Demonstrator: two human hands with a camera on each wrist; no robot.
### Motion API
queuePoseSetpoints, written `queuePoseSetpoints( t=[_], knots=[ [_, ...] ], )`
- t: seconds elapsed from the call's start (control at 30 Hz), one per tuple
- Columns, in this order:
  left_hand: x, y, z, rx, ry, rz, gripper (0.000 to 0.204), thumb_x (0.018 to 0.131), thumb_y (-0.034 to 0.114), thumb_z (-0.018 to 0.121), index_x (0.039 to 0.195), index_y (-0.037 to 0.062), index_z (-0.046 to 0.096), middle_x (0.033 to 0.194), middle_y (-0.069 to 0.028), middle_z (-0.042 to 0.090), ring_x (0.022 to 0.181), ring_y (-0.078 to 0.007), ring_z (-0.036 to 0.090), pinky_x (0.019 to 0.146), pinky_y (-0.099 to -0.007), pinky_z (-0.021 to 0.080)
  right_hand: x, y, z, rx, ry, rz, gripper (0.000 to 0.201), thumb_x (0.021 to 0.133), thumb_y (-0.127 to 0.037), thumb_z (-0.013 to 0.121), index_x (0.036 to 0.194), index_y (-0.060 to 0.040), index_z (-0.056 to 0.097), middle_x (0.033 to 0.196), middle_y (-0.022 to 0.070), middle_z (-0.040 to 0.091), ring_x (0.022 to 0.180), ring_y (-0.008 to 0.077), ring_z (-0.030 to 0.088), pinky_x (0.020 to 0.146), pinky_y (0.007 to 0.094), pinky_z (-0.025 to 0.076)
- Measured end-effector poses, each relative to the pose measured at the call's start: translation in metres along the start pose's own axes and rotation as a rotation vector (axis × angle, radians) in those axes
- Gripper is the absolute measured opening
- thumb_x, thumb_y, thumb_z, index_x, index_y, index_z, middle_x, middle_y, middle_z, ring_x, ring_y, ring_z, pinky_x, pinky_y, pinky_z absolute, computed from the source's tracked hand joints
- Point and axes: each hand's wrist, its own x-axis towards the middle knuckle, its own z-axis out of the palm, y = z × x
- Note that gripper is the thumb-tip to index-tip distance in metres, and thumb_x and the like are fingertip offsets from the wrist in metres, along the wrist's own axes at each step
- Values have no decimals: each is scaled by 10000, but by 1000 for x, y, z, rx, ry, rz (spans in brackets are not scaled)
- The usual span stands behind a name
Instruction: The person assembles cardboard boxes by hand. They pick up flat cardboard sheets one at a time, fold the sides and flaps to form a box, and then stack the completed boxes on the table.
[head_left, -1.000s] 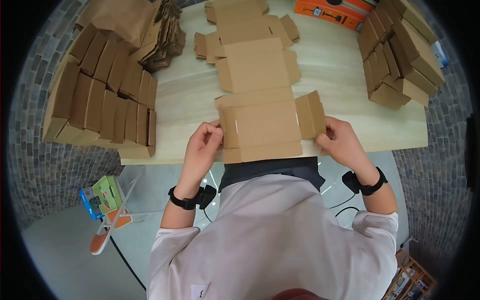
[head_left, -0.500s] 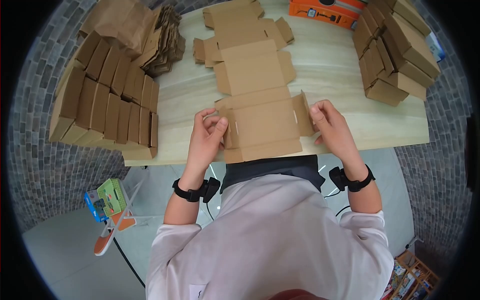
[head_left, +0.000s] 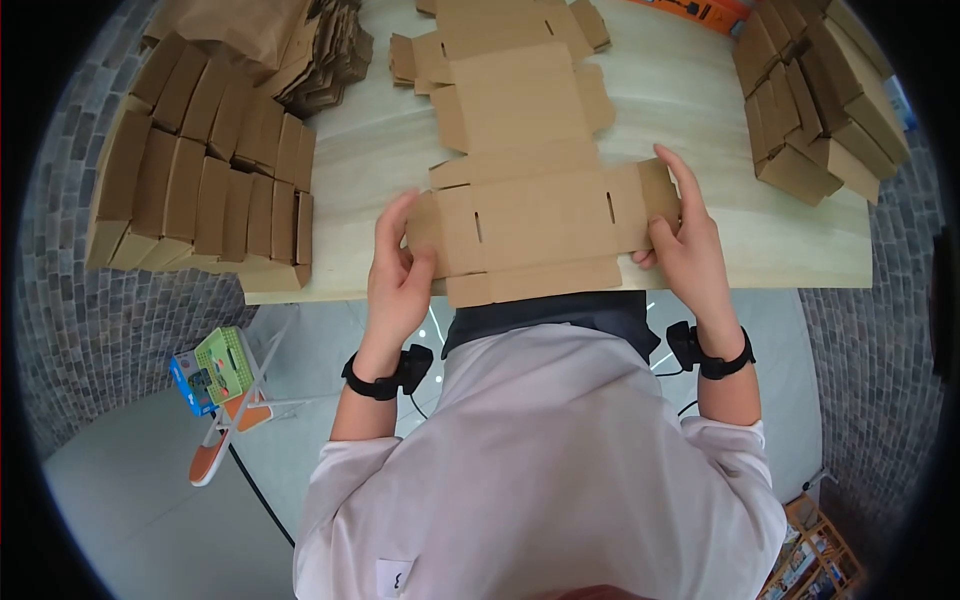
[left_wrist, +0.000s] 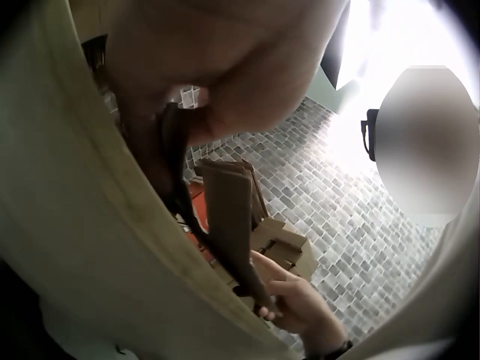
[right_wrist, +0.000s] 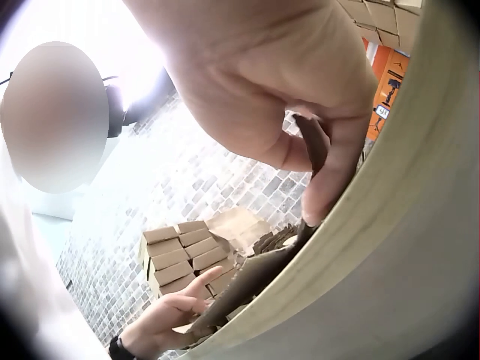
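Note:
A flat brown cardboard box blank (head_left: 545, 220) lies at the table's near edge, its two side flaps spread outward. My left hand (head_left: 402, 270) grips the left flap (head_left: 425, 225), thumb on top and fingers around the outer edge. On the other side my right hand (head_left: 692, 250) holds the right flap (head_left: 655, 190) between thumb and fingers. The right wrist view shows that flap's thin edge (right_wrist: 315, 142) pinched in my right hand (right_wrist: 262, 82). Dark slots show near both flap folds. More flat slotted cardboard (head_left: 500, 25) lies beyond the blank.
Folded boxes (head_left: 205, 190) stand stacked on the table's left, with a pile of flattened cardboard (head_left: 320, 65) and a brown paper bag (head_left: 230, 35) behind. Another box stack (head_left: 810, 110) stands right, near an orange box (head_left: 705, 12). A white folding stand (head_left: 255, 390) is below left.
The side flaps were partly raised half a second ago and now lie spread flatter. Both hands have moved outward with them and now grip the flaps.

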Motion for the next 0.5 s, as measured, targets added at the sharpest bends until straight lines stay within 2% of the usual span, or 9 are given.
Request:
queuePoseSetpoints(
  t=[0.07,0.1,0.17,0.2,0.27,0.3,0.37,0.43,0.5],
  knots=[
    [3,-6,-20,211,-377,285,769,780,-101,467,1498,152,355,1492,-204,387,1198,-262,571,993,-316,455,2,8,-3,-15,-54,-11,532,894,37,408,1415,-54,470,782,129,653,566,159,645,605,314,546],
    [1,-3,-22,210,-383,281,769,780,-101,467,1498,152,355,1492,-204,387,1198,-262,571,993,-316,455,4,10,-5,-13,-51,-4,532,894,37,408,1415,-54,470,782,129,653,566,159,645,605,314,546],
    [-6,15,-28,229,-537,135,762,743,-95,598,1455,126,437,1544,-187,286,1470,-330,290,1150,-374,328,7,13,-9,32,-81,73,479,897,26,413,1361,-14,526,748,123,647,524,145,626,566,300,537],
    [-9,23,-27,231,-538,137,762,743,-95,598,1455,126,437,1544,-187,286,1470,-330,290,1150,-374,328,8,14,-9,34,-79,72,479,897,26,413,1361,-14,526,748,123,647,524,145,626,566,300,537],
    [-14,35,-20,482,-500,71,827,686,16,814,1425,114,455,1568,-202,223,1445,-401,316,1147,-426,359,8,14,-9,40,-106,104,456,905,20,412,1345,16,532,742,117,644,513,140,620,541,299,528],
    [-17,36,-18,484,-496,74,827,686,16,814,1425,114,455,1568,-202,223,1445,-401,316,1147,-426,359,8,13,-8,40,-107,99,456,905,20,412,1345,16,532,742,117,644,513,140,620,541,299,528],
    [-20,38,-12,650,-463,247,958,569,183,946,1398,124,470,1561,-223,221,1398,-438,364,1114,-436,411,6,11,-6,38,-91,112,438,914,11,413,1335,34,533,722,105,640,508,137,616,527,294,526],
    [-24,38,-4,694,-378,343,923,544,265,957,1345,121,522,1532,-230,293,1319,-448,458,1038,-445,478,5,11,-7,43,-92,112,434,917,8,413,1333,35,533,723,102,640,506,135,614,520,291,525],
    [-31,29,-2,628,-184,352,696,626,266,925,1227,99,617,1388,-217,494,1165,-393,592,920,-411,534,2,13,-7,49,-92,124,430,920,6,414,1331,37,534,723,100,640,504,133,612,512,287,523]
  ],
)
